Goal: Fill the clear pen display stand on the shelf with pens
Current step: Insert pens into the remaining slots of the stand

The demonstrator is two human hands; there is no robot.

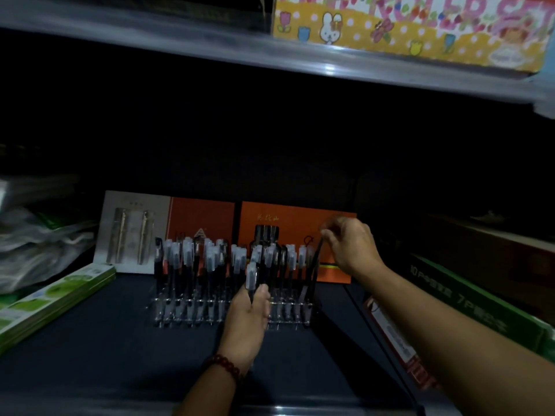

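Stand [210,313]: right hand [351,247] pinched a tilted pen [315,271] at its right end, left hand [249,319] gripped spares [251,277]; pen best uprighted before seating.

A yellow polka-dot box [405,28] printed with a white rabbit, tulips and the pink word "RULER" sits on the pale upper shelf [180,40]. Below, in dim light, a grey-white gift card [132,232] showing two gold-coloured pens stands upright at the back, just beside two orange boxes [204,217], the right-hand one bearing yellow characters. At left, a stack of flat green-and-white boxes [51,298] lies in front of crumpled clear plastic bags [39,244]. At right, a red-and-white pack [396,340] lies beside a long green box [468,298] with pale lettering, a brown carton [495,250] behind it.
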